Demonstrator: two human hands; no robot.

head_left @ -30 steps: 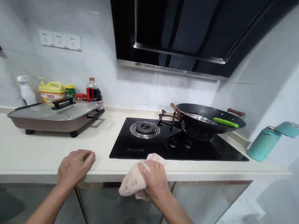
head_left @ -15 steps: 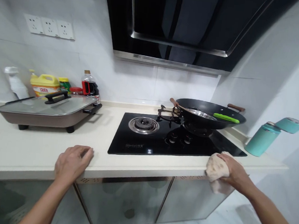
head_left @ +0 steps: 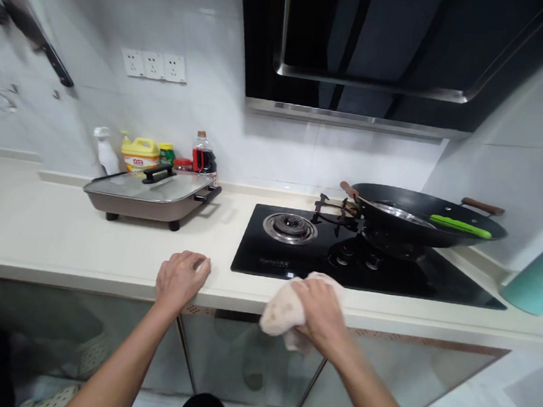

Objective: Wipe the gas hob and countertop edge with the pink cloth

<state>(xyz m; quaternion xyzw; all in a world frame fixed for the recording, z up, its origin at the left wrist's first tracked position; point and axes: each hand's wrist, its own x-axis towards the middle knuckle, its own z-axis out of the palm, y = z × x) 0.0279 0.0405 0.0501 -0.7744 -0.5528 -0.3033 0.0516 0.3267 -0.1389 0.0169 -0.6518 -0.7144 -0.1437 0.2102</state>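
right hand (head_left: 319,310) grips the cloth (head_left: 283,309), bunched beneath and left of it.

Hob (head_left: 266,257): glossy black, pale lettering. Cloth (head_left: 284,310) at hob's front edge: off-white, slightly pinkish, brownish blotches. Bench (head_left: 104,248) around hob: cream. Wok (head_left: 416,238) on hob's right side: black, brown handles. Utensil (head_left: 461,227) in it: bright green. Left of hob: pan (head_left: 136,207) taupe with black handles, jug (head_left: 141,150) yellow with red-on-white label. Right of hob: flask (head_left: 537,280) teal. Above hob: hood (head_left: 377,47) black, silver trim. Below hob: copper-toned strip (head_left: 412,342), dotted in places.
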